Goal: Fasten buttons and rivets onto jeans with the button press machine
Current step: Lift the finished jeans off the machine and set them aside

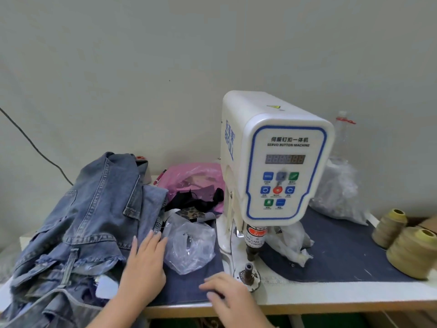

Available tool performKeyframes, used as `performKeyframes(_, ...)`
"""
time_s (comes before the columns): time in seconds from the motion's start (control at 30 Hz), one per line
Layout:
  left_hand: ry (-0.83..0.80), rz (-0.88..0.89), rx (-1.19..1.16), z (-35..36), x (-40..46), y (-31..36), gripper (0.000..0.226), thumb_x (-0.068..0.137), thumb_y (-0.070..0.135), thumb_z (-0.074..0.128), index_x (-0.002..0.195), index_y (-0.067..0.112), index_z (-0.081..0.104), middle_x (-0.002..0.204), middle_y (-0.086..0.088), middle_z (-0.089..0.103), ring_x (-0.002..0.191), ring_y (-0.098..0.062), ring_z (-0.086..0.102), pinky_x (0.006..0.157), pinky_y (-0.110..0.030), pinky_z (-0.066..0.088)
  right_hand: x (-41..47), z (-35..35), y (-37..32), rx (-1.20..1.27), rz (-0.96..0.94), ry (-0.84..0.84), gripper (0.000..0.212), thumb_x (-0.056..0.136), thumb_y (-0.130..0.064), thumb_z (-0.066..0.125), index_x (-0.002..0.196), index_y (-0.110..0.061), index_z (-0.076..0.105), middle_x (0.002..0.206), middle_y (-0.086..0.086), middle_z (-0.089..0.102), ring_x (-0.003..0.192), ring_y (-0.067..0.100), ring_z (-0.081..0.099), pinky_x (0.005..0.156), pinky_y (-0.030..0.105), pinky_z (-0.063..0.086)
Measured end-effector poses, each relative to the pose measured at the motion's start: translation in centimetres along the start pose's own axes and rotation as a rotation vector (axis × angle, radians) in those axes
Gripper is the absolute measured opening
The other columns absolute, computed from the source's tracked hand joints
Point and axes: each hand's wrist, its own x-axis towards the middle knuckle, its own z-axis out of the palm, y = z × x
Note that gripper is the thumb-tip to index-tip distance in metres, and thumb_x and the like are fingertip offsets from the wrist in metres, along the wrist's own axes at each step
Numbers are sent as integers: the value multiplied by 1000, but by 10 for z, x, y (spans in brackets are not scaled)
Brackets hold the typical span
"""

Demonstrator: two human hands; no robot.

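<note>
Denim jeans (78,223) under flat L hand (144,263); R hand (227,294) open, maybe blurred, nr press machine (274,162).

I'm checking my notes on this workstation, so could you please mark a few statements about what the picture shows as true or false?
1. The left hand rests flat on the jeans. True.
2. Jeans fabric lies under the press head of the button machine. False: the lower die is bare, and the jeans lie piled to its left.
3. Two thread cones stand to the right of the machine. True.
4. The right hand grips a clear plastic bag. False: it rests on the dark cloth mat near the die, holding nothing.
</note>
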Motion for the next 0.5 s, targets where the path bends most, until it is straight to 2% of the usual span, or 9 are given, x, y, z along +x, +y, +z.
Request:
performKeyframes(0.07, 23, -50, -184, 10, -15, 15, 66, 74, -7, 55, 137, 8, 49, 145, -8, 45, 141, -29, 32, 117, -51, 17, -8, -18, 7, 75, 39, 16, 25, 93, -21, 54, 108, -34, 69, 100, -22, 63, 96, -10, 57, 88, 10, 44)
performKeyframes(0.13, 52, -22, -342, 16, -29, 31, 60, 69, -10, 64, 126, 8, 59, 136, -10, 53, 132, -34, 45, 110, -53, 33, -16, -32, 16, 139, 71, 17, 30, 93, -18, 54, 98, -43, 69, 90, -18, 69, 89, -2, 64, 81, 15, 51)
performKeyframes(0.2, 116, 67, -409, 21, -41, 46, 62, 47, -12, 82, 104, 9, 71, 117, -14, 65, 105, -39, 65, 82, -49, 55, -23, -47, 32, 179, 87, 87, 39, 92, -12, 55, 88, -48, 70, 85, -13, 71, 76, 6, 68, 69, 17, 53)
performKeyframes(0.23, 136, 91, -420, 23, -47, 52, 63, 39, -9, 86, 97, 11, 72, 111, -13, 68, 92, -36, 69, 67, -43, 58, -25, -55, 42, 188, 78, 161, 41, 92, -9, 56, 86, -47, 70, 82, -10, 71, 69, 8, 67, 64, 17, 52)
performKeyframes(0.3, 145, 65, -453, 21, -52, 58, 47, 46, 6, 84, 91, 16, 73, 109, -9, 69, 82, -30, 70, 54, -35, 55, -22, -74, 61, 217, 74, 355, 36, 93, -9, 57, 85, -41, 70, 80, -6, 71, 64, 8, 63, 59, 18, 50)
performKeyframes(0.37, 159, 18, -460, 18, -53, 62, 29, 61, 21, 64, 88, 18, 74, 107, -5, 70, 79, -25, 71, 55, -34, 54, -6, -91, 82, 232, 132, 542, 25, 93, -14, 57, 87, -36, 67, 82, -8, 70, 74, 7, 63, 66, 19, 50)
performKeyframes(0.4, 151, -2, -434, 18, -54, 64, 32, 66, 27, 53, 87, 19, 75, 105, -5, 71, 77, -21, 71, 60, -32, 54, 5, -98, 93, 194, 176, 601, 20, 94, -16, 57, 88, -34, 65, 86, -9, 68, 83, 7, 62, 72, 20, 49)
performKeyframes(0.43, 160, -4, -412, 19, -53, 66, 37, 68, 29, 45, 85, 18, 76, 104, -4, 72, 77, -17, 70, 66, -28, 50, 17, -104, 102, 113, 219, 622, 17, 95, -17, 55, 88, -29, 65, 91, -10, 66, 89, 10, 61, 77, 23, 47)
performKeyframes(0.5, 246, -5, -367, 22, -53, 72, 40, 72, 22, 39, 82, 14, 77, 102, -5, 73, 80, -13, 69, 76, -22, 39, 42, -116, 118, -95, 275, 572, 19, 97, -16, 50, 92, -17, 68, 97, 0, 64, 95, 18, 58, 82, 30, 46)
